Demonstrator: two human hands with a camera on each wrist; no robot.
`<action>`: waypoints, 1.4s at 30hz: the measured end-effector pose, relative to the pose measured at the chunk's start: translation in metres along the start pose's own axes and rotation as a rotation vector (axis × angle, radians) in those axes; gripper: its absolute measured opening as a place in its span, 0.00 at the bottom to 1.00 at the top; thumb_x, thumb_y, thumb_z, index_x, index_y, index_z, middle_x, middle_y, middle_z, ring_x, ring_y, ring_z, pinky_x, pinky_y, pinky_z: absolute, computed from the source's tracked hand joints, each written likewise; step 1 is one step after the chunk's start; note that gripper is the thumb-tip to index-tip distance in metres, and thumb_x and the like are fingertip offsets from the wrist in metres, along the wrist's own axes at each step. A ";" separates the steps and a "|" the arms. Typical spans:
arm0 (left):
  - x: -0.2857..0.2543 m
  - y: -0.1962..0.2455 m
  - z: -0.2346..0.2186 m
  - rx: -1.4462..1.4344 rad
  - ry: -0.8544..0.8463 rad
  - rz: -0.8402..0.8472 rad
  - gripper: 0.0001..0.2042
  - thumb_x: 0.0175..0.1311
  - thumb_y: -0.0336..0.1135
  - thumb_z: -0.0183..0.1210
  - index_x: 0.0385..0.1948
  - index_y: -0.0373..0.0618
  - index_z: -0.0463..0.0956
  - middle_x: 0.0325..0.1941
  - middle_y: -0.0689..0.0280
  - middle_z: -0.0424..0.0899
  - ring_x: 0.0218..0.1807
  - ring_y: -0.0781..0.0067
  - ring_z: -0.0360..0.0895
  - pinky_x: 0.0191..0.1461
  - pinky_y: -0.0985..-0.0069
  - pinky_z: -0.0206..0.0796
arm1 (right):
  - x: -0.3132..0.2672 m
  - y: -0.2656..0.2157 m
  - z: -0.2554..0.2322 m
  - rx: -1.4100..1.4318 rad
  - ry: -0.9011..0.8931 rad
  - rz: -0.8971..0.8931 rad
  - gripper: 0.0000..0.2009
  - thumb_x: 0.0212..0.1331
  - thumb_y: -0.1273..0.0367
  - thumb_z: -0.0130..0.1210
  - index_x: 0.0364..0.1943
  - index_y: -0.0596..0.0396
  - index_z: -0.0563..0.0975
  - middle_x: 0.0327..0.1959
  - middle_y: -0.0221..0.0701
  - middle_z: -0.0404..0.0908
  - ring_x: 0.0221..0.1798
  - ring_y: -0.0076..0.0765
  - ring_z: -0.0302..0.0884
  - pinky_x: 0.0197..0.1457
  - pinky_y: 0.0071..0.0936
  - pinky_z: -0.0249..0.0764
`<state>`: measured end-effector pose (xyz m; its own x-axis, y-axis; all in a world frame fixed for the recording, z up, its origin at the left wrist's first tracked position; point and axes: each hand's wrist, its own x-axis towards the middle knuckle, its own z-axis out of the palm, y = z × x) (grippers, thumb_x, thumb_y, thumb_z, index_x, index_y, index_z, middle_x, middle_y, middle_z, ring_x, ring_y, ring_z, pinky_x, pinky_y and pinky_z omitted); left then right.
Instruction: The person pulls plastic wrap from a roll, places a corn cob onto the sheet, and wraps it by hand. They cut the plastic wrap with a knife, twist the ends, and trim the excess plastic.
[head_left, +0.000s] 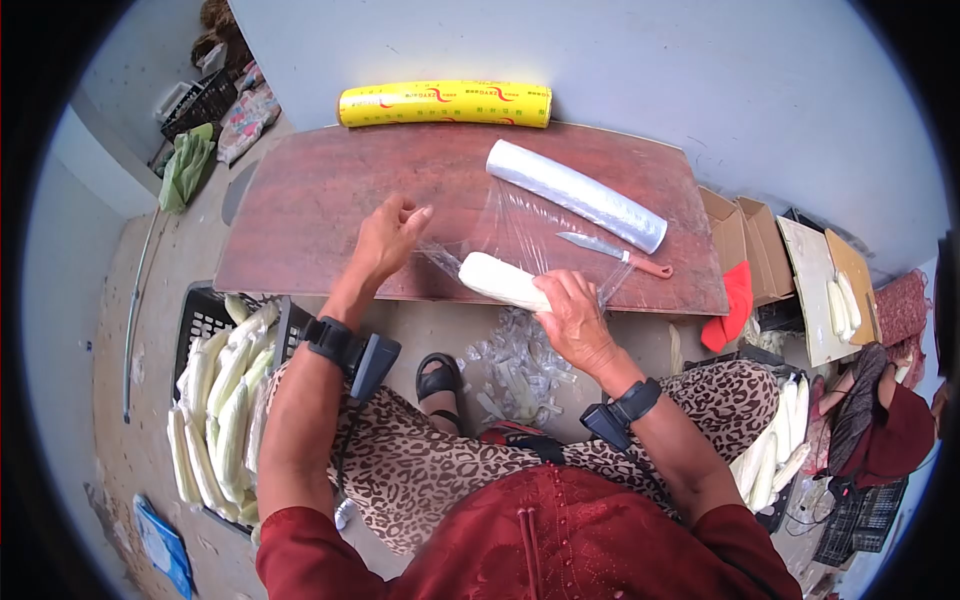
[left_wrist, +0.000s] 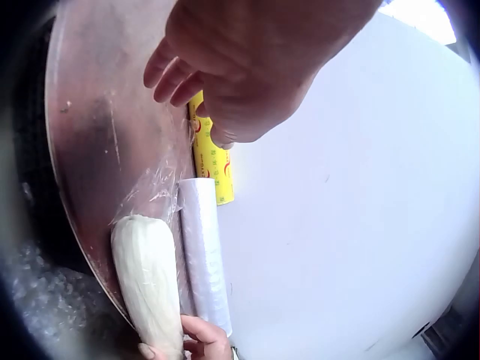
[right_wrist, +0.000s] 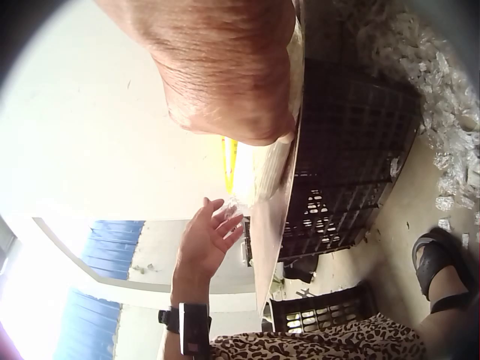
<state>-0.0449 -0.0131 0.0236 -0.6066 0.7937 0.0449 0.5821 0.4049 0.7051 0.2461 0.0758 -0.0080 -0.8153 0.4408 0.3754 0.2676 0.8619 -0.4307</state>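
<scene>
Corn (head_left: pixel 490 278): one pale ear at the front edge of the tabletop (head_left: pixel 310 200), its left end meeting the film; how far round the film goes, I cannot tell.
Right hand (head_left: pixel 578 318): thumb and fingers pinch the corn's right end.
Left hand (head_left: pixel 387 240): raised to the left of the corn, fingers apart and loosely bent, seemingly gripping nothing.
Film (head_left: pixel 515 225): thin and creased, stretching from the roll (head_left: pixel 575 195) to the corn, with a loose tail near the left hand. Unheld, that tail could cling to itself and bunch at the corn's tip.
Roll: slantwise on the tabletop, no hand on it; a hard pull on the film could turn it or drag it forward.
Knife (head_left: pixel 600 246): beside the roll, over or under the film, I cannot tell which. A sideways tug could catch the sheet on its bare blade and tear it.
Edge: only one hand secures the corn here; a slack grip could drop it onto the scraps (head_left: pixel 520 370) on the floor.
</scene>
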 end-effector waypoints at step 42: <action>-0.016 0.017 0.010 0.337 -0.381 0.323 0.11 0.51 0.37 0.66 0.35 0.43 0.83 0.37 0.57 0.85 0.45 0.57 0.79 0.52 0.64 0.70 | 0.005 0.001 -0.003 0.011 -0.022 0.009 0.25 0.44 0.74 0.64 0.51 0.54 0.71 0.47 0.36 0.72 0.53 0.45 0.69 0.51 0.40 0.63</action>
<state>-0.0195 -0.0143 0.0281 -0.1701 0.9821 -0.0814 0.8820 0.1886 0.4320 0.2439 0.0797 -0.0043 -0.8242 0.4428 0.3529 0.2694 0.8549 -0.4434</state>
